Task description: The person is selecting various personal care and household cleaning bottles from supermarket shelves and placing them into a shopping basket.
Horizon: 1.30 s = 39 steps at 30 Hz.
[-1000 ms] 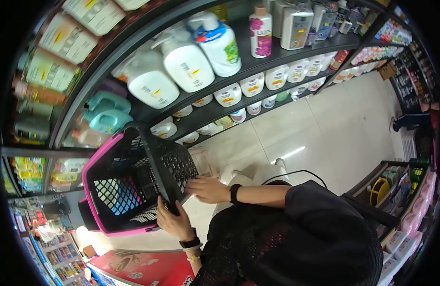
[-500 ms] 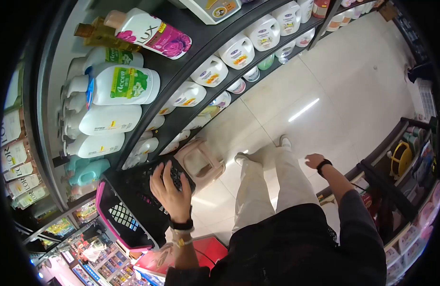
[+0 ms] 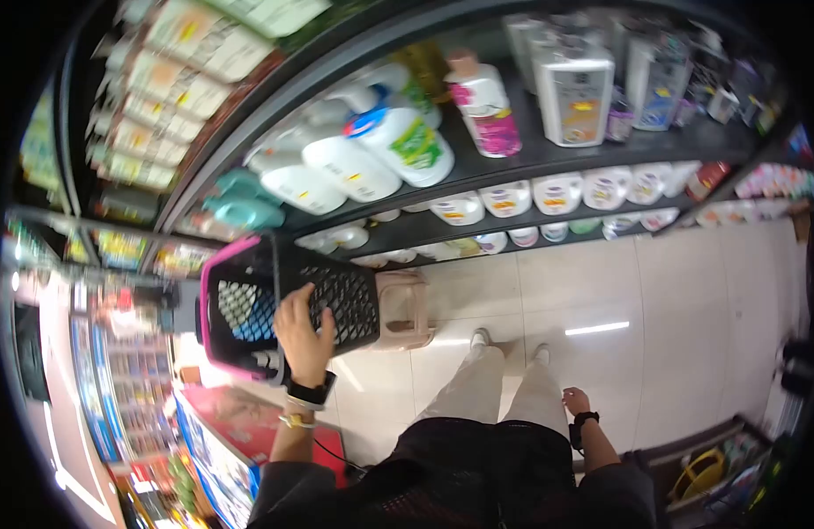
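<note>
My left hand (image 3: 303, 339) is open over a black lattice-walled plastic basket (image 3: 354, 304) with a pink rim, its thumb apart from the fingers. The fingertips overlap the basket's side in this view. Bottles or packs inside the basket do not show clearly. Beside the basket, partly behind it, is a beige plastic stool (image 3: 405, 309). Low at my right side hangs my right hand (image 3: 576, 401), fingers loosely bent and apart, holding nothing. Both wrists carry dark bands.
Shelves hold white pump bottles (image 3: 349, 167), a pink-and-white bottle (image 3: 483, 106), grey-white bottles (image 3: 579, 97) and handled jugs (image 3: 558, 192). A red box-like display (image 3: 235, 410) stands at lower left. Pale tiled floor (image 3: 592, 291) lies ahead, and a low rack with a yellow item (image 3: 699, 474) at lower right.
My view has swung left, so the shelves and basket now appear more level. My left hand stays over the basket; my right hand has dropped closer to my leg.
</note>
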Each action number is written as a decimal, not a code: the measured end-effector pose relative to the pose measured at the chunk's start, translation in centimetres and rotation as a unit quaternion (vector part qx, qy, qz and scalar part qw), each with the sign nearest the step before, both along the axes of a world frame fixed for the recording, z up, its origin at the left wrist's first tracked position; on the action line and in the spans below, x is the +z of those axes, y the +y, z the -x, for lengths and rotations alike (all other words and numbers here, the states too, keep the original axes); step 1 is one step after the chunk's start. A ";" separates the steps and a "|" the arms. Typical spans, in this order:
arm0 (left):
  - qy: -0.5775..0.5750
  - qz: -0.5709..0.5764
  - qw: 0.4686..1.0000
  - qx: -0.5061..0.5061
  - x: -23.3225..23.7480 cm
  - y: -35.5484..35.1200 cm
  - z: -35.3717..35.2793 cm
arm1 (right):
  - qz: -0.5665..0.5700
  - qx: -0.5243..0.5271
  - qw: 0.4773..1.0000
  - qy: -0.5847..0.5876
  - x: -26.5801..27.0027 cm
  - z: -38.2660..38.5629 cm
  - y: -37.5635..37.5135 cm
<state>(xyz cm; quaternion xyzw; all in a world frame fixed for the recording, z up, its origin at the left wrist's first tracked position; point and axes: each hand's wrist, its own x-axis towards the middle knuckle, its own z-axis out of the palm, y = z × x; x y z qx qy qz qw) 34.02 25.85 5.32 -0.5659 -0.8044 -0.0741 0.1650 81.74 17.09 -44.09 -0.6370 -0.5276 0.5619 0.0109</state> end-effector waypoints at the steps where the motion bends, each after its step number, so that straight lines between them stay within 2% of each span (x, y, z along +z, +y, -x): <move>1: -0.002 -0.019 1.000 0.024 1.1 -1.2 1.6 | -0.003 0.003 1.000 0.023 -0.1 1.0 1.1; 5: 0.012 -0.063 0.992 0.108 3.6 -7.6 11.3 | -0.046 0.084 0.995 0.031 1.2 4.8 6.6; 7: -0.139 0.056 0.967 0.205 4.1 -10.0 16.2 | -0.055 0.104 0.993 0.013 2.4 6.4 9.0; 9: -0.255 0.189 0.925 0.208 2.7 -12.0 21.3 | -0.063 0.122 0.991 0.007 2.5 7.3 10.8; 10: -0.287 0.277 0.893 0.208 1.1 -12.9 24.4 | -0.072 0.114 0.991 0.002 1.6 7.5 11.4; 11: -0.273 0.350 0.869 0.219 0.0 -12.4 25.6 | -0.081 0.104 0.991 -0.004 1.0 7.7 11.8; 13: -0.230 0.392 0.872 0.184 -3.4 -12.4 28.9 | -0.078 0.087 0.993 -0.009 2.5 9.1 12.3; 14: -0.247 0.406 0.859 0.188 -3.6 -11.1 28.7 | -0.061 0.058 0.996 -0.021 3.6 9.9 12.4; 15: -0.301 0.439 0.822 0.202 -5.1 -10.4 29.8 | -0.041 0.030 0.998 -0.036 4.3 10.3 11.9; 17: -0.328 0.478 0.793 0.188 -9.1 -10.4 31.6 | -0.013 0.010 1.000 -0.022 3.8 11.4 10.1; 19: -0.374 0.530 0.754 0.103 -15.9 -11.6 35.5 | 0.007 -0.027 1.000 0.004 2.0 14.4 8.8; 20: -0.456 0.479 0.748 0.056 -21.3 -14.2 37.6 | 0.015 -0.008 1.000 -0.002 1.8 15.8 7.5; 21: -0.468 0.485 0.736 0.057 -23.7 -14.6 37.6 | 0.024 0.010 1.000 -0.010 1.9 17.0 6.0; 23: -0.481 0.502 0.715 0.075 -25.4 -14.3 36.8 | 0.019 0.030 0.999 0.032 2.6 21.3 3.8; 24: -0.488 0.510 0.704 0.079 -26.3 -14.3 36.6 | -0.151 0.165 0.973 0.062 1.7 22.8 2.9; 25: -0.493 0.515 0.696 0.084 -26.6 -14.3 36.5 | -0.311 0.294 0.900 0.084 0.9 24.1 1.9; 27: -0.502 0.522 0.682 0.098 -26.0 -14.6 36.5 | -0.115 0.273 0.955 -0.011 9.5 29.5 3.3; 30: -0.515 0.527 0.665 0.120 -24.5 -14.5 36.4 | -0.128 0.215 0.968 0.027 11.5 32.1 3.5; 32: -0.524 0.521 0.659 0.135 -23.1 -14.4 36.0 | -0.116 0.163 0.979 0.041 12.1 32.1 4.2; 34: -0.534 0.512 0.655 0.149 -21.4 -14.0 35.3 | -0.029 0.126 0.992 0.008 12.2 31.4 5.1; 37: -0.548 0.493 0.655 0.163 -17.8 -13.2 34.4 | -0.038 0.051 0.998 -0.004 9.8 28.4 5.2; 39: -0.559 0.473 0.659 0.172 -14.8 -12.2 33.4 | 0.027 -0.009 0.999 -0.018 9.0 26.2 6.0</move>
